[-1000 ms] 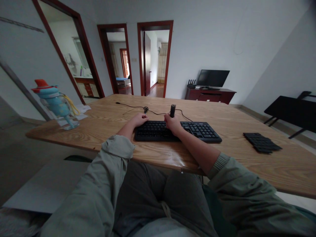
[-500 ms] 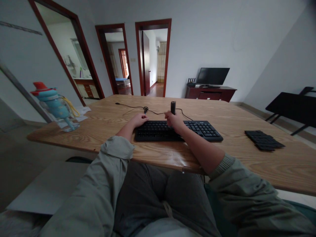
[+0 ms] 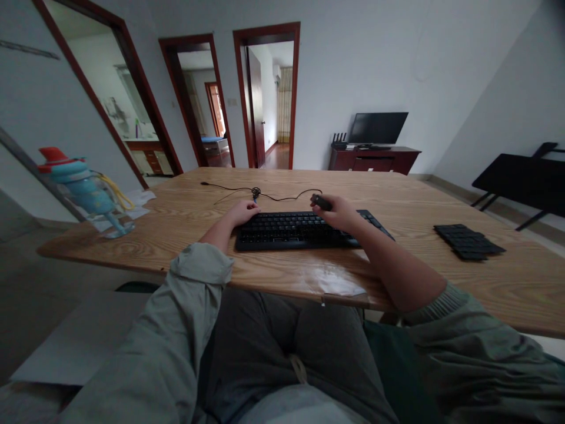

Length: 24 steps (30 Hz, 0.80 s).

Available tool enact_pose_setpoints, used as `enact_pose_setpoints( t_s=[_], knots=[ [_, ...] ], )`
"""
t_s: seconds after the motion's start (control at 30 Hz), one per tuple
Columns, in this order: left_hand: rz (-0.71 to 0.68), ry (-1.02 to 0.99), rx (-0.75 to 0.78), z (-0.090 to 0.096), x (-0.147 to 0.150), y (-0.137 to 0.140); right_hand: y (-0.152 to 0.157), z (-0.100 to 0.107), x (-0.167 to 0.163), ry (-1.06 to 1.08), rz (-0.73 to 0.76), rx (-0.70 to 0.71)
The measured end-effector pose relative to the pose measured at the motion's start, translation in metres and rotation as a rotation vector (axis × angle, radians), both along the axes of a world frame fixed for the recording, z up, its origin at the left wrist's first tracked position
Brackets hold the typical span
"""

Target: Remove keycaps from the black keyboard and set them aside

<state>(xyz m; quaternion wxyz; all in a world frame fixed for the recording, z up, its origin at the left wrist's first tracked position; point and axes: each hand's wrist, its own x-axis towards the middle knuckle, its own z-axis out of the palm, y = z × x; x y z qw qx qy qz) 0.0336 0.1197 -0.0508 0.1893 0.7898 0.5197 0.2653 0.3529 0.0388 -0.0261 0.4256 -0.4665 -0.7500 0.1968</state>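
A black keyboard (image 3: 282,235) lies flat on the wooden table in front of me. My left hand (image 3: 243,212) holds its far left corner, fingers bent over the edge; a small blue bit shows beside the fingertips. Over the keyboard's right half, my right hand (image 3: 339,213) is closed around a short dark stick-like tool (image 3: 321,202). This tool is tilted, one end pointing left and away from me, its other end hidden in the hand. The hand and forearm cover part of the number keys.
A black cable (image 3: 282,198) with a knot (image 3: 255,192) runs behind the keyboard. Flat black pieces (image 3: 468,241) lie overlapping at right. A blue bottle with a red lid (image 3: 86,188) stands at left beside white papers (image 3: 139,203). Clear tape (image 3: 339,282) covers the near table edge.
My right hand has moved right along the keyboard, and the dark tool has gone from upright to tilted over. My left hand stays at the keyboard's corner. The view has shifted slightly.
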Motion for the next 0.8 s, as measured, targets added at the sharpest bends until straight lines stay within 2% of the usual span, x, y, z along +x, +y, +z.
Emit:
enact_pose_setpoints(
  t_s=[0.07,0.17,0.4,0.6,0.7,0.8],
  knots=[
    [0.006,0.002,-0.014,0.001,0.000,-0.001,-0.008,-0.003,-0.001,-0.282,0.052,-0.003],
    [0.024,-0.011,-0.032,0.002,0.000,-0.002,-0.017,-0.004,-0.011,-0.508,0.077,-0.003],
    [0.026,-0.002,-0.015,0.005,0.002,-0.005,-0.019,-0.007,-0.025,-0.644,0.082,0.034],
    [0.024,0.005,-0.016,0.006,0.001,-0.005,-0.017,-0.004,-0.020,-0.516,0.069,0.002],
    [0.026,0.013,-0.022,0.005,0.001,-0.003,-0.014,0.003,-0.009,-0.291,0.009,0.017],
    [0.017,0.010,-0.025,0.003,0.001,-0.001,-0.012,0.012,0.011,0.027,-0.071,0.020]
  ],
)
